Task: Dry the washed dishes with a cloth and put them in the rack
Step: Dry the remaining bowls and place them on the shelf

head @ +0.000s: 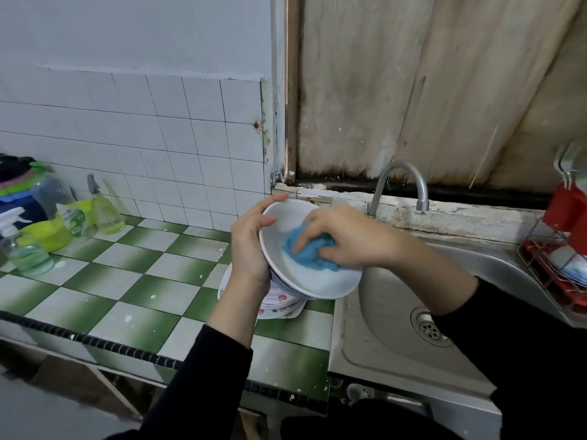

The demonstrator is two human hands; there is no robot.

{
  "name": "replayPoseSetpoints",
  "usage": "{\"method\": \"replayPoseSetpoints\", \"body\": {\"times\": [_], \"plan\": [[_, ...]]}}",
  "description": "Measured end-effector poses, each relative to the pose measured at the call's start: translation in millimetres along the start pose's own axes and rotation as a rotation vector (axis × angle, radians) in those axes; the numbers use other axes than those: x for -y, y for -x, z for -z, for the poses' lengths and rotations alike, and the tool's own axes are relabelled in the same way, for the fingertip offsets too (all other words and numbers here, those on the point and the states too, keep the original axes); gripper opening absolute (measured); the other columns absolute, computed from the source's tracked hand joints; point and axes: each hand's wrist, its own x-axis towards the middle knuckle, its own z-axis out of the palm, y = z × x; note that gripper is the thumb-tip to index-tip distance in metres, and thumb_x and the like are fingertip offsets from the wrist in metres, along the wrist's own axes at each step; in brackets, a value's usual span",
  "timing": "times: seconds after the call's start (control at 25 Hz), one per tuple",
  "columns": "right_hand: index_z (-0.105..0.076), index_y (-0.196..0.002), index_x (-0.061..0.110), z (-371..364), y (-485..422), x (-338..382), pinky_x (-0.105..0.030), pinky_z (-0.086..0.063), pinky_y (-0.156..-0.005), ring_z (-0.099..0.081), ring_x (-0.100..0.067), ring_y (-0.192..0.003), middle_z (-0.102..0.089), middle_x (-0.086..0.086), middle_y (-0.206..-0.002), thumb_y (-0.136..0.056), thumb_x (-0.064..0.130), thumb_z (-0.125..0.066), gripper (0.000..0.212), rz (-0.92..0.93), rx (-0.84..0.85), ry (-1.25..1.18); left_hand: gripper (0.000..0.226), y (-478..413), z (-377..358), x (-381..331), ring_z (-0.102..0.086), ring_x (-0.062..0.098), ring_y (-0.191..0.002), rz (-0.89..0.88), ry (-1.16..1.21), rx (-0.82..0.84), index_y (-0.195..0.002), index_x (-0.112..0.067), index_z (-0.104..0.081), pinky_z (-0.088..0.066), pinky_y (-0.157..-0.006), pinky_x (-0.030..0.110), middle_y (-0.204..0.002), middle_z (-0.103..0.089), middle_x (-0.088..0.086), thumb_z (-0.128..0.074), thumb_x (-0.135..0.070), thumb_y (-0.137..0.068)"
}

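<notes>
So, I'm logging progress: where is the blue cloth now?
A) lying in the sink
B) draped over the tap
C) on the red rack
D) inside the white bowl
D: the right hand holds the blue cloth pressed inside the white bowl, which the left hand grips by its rim.

A white bowl (pixel 317 281) is held tilted by the left hand (pixel 251 242). A blue cloth (pixel 305 249) is pressed inside it by the right hand (pixel 346 239). Plates (pixel 279 304) are stacked under the bowl at the counter's (pixel 143 281) right edge, just beside the sink (pixel 397 296).
</notes>
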Motion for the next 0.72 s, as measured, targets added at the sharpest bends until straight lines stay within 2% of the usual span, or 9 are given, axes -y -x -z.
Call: {"method": "replayPoseSetpoints", "body": {"times": [0.08, 0.12, 0.2, 0.24, 0.32, 0.4, 0.52, 0.6, 0.72], "plan": [[-0.074, -0.106, 0.025, -20, -6, 8, -0.029, -0.045, -0.087, -0.061, -0.018, -0.094, -0.068, -0.005, -0.102, -0.076, 0.004, -0.071, 0.037, -0.163, -0.327, -0.145, 0.043, 2, -11, -1, -0.062, 0.036, -0.092, -0.026, -0.041, -0.007, -0.087, -0.016, -0.076, -0.048, -0.087, 0.046, -0.095, -0.066, 0.021, -0.056, -0.022, -0.05], [-0.074, -0.101, 0.025, -29, -7, 14, -0.03, -0.048, -0.088, -0.063, -0.017, -0.094, -0.069, -0.003, -0.099, -0.075, 0.004, -0.073, 0.034, -0.217, -0.404, -0.35, 0.04, 1, -13, -2, -0.063, 0.037, -0.093, -0.056, -0.07, -0.028, -0.087, -0.016, -0.077, -0.049, -0.088, 0.045, -0.094, -0.067, 0.022, -0.055, -0.019, -0.053], [-0.071, -0.09, 0.027, -34, -3, 20, -0.03, -0.053, -0.087, -0.066, -0.013, -0.09, -0.072, 0.003, -0.092, -0.073, -0.004, -0.076, 0.035, -0.223, -0.339, -0.811, 0.039, -3, -12, -5, -0.062, 0.043, -0.105, -0.087, -0.072, -0.061, -0.087, -0.016, -0.078, -0.048, -0.097, 0.051, -0.104, -0.068, 0.025, -0.054, -0.019, -0.057], [-0.071, -0.086, 0.028, -29, 2, 20, -0.027, -0.053, -0.086, -0.066, -0.01, -0.087, -0.072, 0.007, -0.089, -0.072, -0.007, -0.077, 0.039, -0.175, -0.227, -0.881, 0.04, -5, -10, -6, -0.06, 0.044, -0.108, -0.086, -0.057, -0.059, -0.088, -0.016, -0.078, -0.046, -0.099, 0.053, -0.108, -0.067, 0.026, -0.056, -0.022, -0.055], [-0.072, -0.083, 0.032, -6, 11, 12, -0.024, -0.051, -0.087, -0.066, -0.009, -0.088, -0.072, 0.008, -0.092, -0.071, -0.01, -0.074, 0.044, -0.014, 0.038, -0.702, 0.044, -5, -7, -11, -0.061, 0.039, -0.1, -0.083, -0.029, -0.034, -0.087, -0.017, -0.078, -0.046, -0.093, 0.047, -0.104, -0.068, 0.021, -0.059, -0.029, -0.049], [-0.073, -0.081, 0.034, 13, 13, 0, -0.027, -0.049, -0.092, -0.064, -0.009, -0.095, -0.07, 0.006, -0.103, -0.069, -0.01, -0.066, 0.046, 0.061, 0.162, -0.389, 0.048, -3, -5, -12, -0.061, 0.033, -0.093, -0.067, -0.001, -0.008, -0.087, -0.016, -0.078, -0.044, -0.086, 0.041, -0.099, -0.069, 0.017, -0.06, -0.031, -0.046], [-0.077, -0.094, 0.027, 12, 8, -12, -0.027, -0.045, -0.088, -0.056, -0.004, -0.089, -0.066, 0.005, -0.103, -0.068, -0.008, -0.063, 0.046, 0.055, -0.099, -0.087, 0.053, 0, -5, -8, -0.059, 0.043, -0.109, -0.015, 0.027, 0.04, -0.095, -0.013, -0.077, -0.044, -0.1, 0.05, -0.116, -0.065, 0.024, -0.06, -0.03, -0.048], [-0.076, -0.099, 0.027, -5, 3, -1, -0.02, -0.045, -0.085, -0.057, -0.006, -0.089, -0.066, 0.005, -0.098, -0.07, -0.005, -0.067, 0.044, -0.011, -0.314, -0.191, 0.051, 2, -9, -9, -0.057, 0.046, -0.11, 0.01, 0.022, 0.063, -0.099, -0.011, -0.075, -0.041, -0.102, 0.052, -0.115, -0.063, 0.028, -0.058, -0.023, -0.053], [-0.069, -0.089, 0.029, -25, 3, 31, -0.019, -0.05, -0.086, -0.065, -0.005, -0.088, -0.07, 0.006, -0.093, -0.074, -0.009, -0.074, 0.042, -0.096, -0.282, -0.774, 0.046, 1, -5, -13, -0.06, 0.041, -0.101, -0.013, 0.046, 0.025, -0.097, -0.012, -0.075, -0.044, -0.099, 0.05, -0.102, -0.066, 0.025, -0.052, -0.018, -0.058]]}}
